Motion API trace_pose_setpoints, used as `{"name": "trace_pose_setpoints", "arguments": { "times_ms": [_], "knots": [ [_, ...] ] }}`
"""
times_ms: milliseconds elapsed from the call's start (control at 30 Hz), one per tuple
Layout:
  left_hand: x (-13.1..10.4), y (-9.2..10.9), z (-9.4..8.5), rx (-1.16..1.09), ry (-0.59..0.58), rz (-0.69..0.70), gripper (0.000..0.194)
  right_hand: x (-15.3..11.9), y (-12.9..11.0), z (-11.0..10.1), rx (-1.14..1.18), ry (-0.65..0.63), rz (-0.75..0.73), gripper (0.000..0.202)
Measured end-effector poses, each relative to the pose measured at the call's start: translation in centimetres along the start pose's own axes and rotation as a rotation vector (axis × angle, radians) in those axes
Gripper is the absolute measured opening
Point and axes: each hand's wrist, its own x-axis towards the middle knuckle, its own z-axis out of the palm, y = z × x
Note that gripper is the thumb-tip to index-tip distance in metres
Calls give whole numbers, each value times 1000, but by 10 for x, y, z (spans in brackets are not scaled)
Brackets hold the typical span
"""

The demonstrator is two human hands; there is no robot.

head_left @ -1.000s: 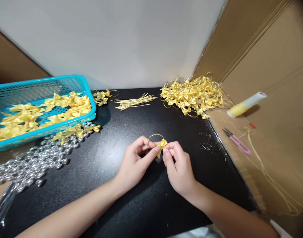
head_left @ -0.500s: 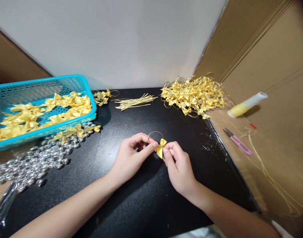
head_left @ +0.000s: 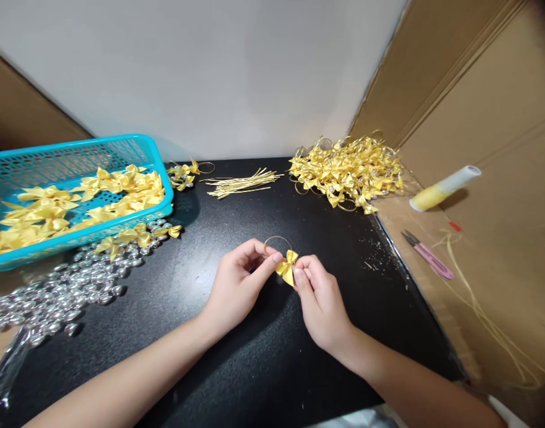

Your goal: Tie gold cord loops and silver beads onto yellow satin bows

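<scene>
A yellow ribbon bow (head_left: 286, 268) is held between my two hands above the black tabletop (head_left: 237, 368). From it a thin gold cord loop (head_left: 278, 238) arches up on the far side. My left hand (head_left: 243, 276) pinches the bow's left side between thumb and forefinger. On the opposite side, my right hand (head_left: 321, 300) has its thumb and fingers closed at the bow's right edge. The fingertips hide part of the bow and the cord.
A blue basket (head_left: 160, 205) of yellow bows stands at left, with silver beads (head_left: 71, 291) before it. Gold cord pieces (head_left: 243, 183) lie at the back, beside a heap of looped bows (head_left: 348, 172). Pink-handled snips (head_left: 428, 255) and a tube (head_left: 445, 188) are on the right.
The bow and its loop have shifted very slightly left, and more of the bow shows between my fingers. Both hands keep their pinch; everything else stays put.
</scene>
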Motion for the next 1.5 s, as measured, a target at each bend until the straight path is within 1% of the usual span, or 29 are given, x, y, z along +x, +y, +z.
{"name": "trace_pose_setpoints", "arguments": {
  "times_ms": [133,433,733,1000,1200,1367,1500],
  "knots": [
    [0,-1,1,-6,-2,2,17,0,0,0,-11,-1,0,19],
    [0,-2,-1,126,22,61,18,0,0,-1,-22,0,12,19],
    [-1,3,-1,333,66,259,11,1,-2,-2,-39,7,22,17],
    [-2,5,0,383,89,364,9,1,-5,-1,-42,16,19,16],
    [-2,-1,-2,441,91,462,7,1,-2,0,-29,23,11,16],
    [-4,-5,-4,495,74,581,5,1,-1,0,-12,28,4,17],
    [-4,-7,-5,524,55,637,6,1,-3,-1,17,35,-11,18]
  ]
}}
